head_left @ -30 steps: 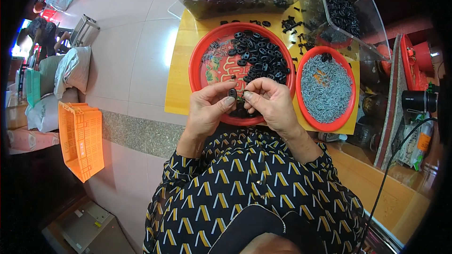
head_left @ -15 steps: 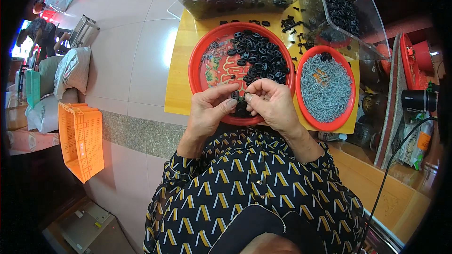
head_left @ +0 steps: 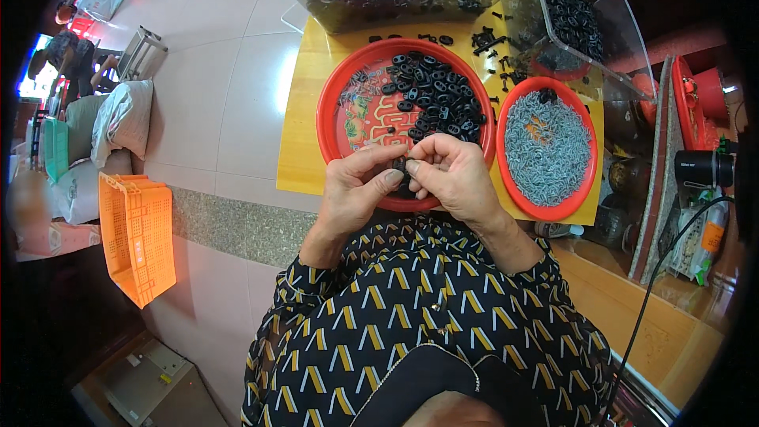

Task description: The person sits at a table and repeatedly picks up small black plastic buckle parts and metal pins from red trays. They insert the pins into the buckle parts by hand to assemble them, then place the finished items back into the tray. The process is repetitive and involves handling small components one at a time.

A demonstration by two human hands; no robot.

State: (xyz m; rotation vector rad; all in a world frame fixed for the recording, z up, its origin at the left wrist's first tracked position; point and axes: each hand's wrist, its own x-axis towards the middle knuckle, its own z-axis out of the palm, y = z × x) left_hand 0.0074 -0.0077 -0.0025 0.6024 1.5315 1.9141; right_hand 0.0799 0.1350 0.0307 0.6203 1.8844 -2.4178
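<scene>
Over the near edge of the round red tray, my left hand pinches a small black oval plastic piece between thumb and fingers. My right hand meets it fingertip to fingertip, thumb and forefinger closed; whatever is between them is too small and covered to make out. A heap of black two-holed oval pieces fills the tray's right side, and small silvery screws lie at its upper left. More black pieces show beneath my hands.
Right of the tray, a red oval dish holds many silvery screws. Clear plastic bins of black parts stand at the back of the yellow table. Loose black bits lie between. An orange crate sits on the floor at left.
My two hands have drawn slightly closer, fingertips now touching around the black piece. At far left, a blurred shape has come into view by the sacks.
</scene>
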